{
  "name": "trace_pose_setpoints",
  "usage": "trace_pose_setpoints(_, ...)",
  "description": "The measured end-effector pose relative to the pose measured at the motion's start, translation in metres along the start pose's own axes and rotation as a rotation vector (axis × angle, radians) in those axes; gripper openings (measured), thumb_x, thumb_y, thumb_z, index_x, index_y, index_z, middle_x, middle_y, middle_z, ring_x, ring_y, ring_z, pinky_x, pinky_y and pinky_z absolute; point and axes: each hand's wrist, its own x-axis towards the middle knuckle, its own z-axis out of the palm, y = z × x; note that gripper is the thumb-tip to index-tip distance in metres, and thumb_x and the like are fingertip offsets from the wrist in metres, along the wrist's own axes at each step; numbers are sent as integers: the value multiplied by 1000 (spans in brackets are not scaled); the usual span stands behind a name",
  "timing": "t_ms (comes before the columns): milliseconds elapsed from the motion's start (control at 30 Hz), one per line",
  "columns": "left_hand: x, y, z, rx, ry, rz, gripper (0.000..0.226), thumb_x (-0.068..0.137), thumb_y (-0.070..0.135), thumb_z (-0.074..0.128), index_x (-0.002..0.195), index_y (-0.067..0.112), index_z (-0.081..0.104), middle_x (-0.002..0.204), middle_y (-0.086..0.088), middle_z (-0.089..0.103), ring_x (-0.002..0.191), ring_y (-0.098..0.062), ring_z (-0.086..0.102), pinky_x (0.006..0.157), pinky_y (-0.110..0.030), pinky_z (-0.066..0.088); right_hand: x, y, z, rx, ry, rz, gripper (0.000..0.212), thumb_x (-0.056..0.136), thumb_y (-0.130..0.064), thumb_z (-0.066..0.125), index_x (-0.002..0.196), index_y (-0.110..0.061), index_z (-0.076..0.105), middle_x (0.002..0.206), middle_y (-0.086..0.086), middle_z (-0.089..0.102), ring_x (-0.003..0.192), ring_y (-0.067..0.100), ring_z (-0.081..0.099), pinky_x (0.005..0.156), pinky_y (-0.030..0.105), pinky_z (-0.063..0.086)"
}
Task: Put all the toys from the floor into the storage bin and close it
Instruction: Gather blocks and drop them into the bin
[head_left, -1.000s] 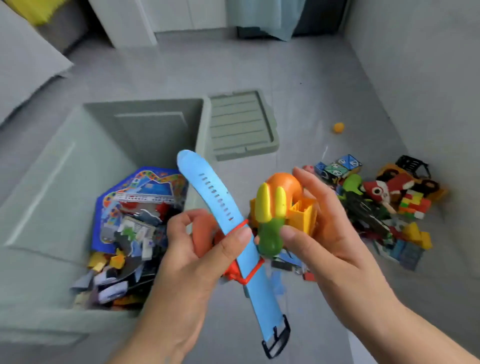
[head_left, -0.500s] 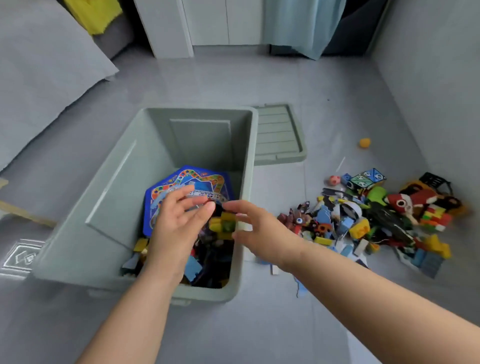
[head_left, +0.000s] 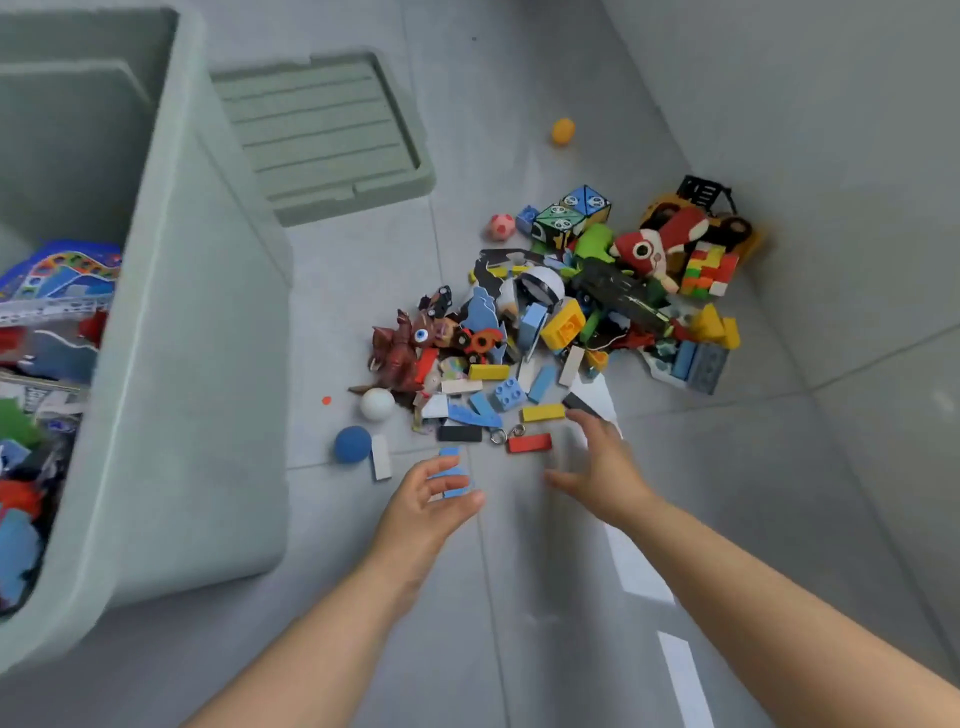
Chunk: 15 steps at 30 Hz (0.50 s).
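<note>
Toy pile (head_left: 550, 332) stretches from beside the bin (head_left: 197, 364) toward the wall (head_left: 831, 156). The left hand (head_left: 421, 512) spreads its fingers (head_left: 441, 467) over a blue block (head_left: 457, 491). The right hand (head_left: 605, 467) is also spread and empty.

We see a bright room with soft, even light. Pale strips of light (head_left: 638, 571) lie on the floor (head_left: 519, 104) by the right arm (head_left: 779, 623). Soft gray shadows sit under the left hand (head_left: 421, 506) and the right hand (head_left: 605, 470). The right hand looks smeared. The bin (head_left: 208, 364) bends at the left edge. The toys (head_left: 566, 322) look fuzzy.
</note>
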Motion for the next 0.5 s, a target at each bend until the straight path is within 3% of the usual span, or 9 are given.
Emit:
trace_pose_setpoints(133,26,-26,-7,-1,81,27,46,71,14,79,109,24,55,107,2,60,90,-8,59,75,-12,48,32,-11,32,-245,-38,-188,91,79,-36,69,146,-33,7,154,-2,11,139,27,15,103,42,37)
trace_pose_setpoints(200,34,-34,-7,52,140,67,46,77,4,73,113,23,52,112,0,57,93,-11,55,70,-10,45,40,-15,44,-278,4,-237,83,83,-40,63,146,-33,9,151,-2,21,136,26,21,97,42,42)
trace_pose_setpoints(333,47,-41,-2,76,149,105,57,76,-2,71,117,28,46,119,4,50,89,-8,53,66,-6,47,44,-11,55,-75,125,-219,61,84,-36,64,134,-27,30,126,-1,49,114,21,43,86,36,44)
trace_pose_setpoints(433,54,-37,2,0,129,115,55,78,1,71,119,28,48,116,5,55,80,-4,58,69,-11,49,34,-2,53,98,107,-160,61,81,-30,69,130,-26,32,109,-8,48,101,14,49,84,26,42)
trace_pose_setpoints(500,55,-34,7,-95,118,84,42,83,8,67,119,24,51,111,3,60,84,-8,61,70,-14,49,19,-2,49,237,131,-178,51,81,-26,70,121,-26,38,103,-10,49,91,4,51,79,17,44)
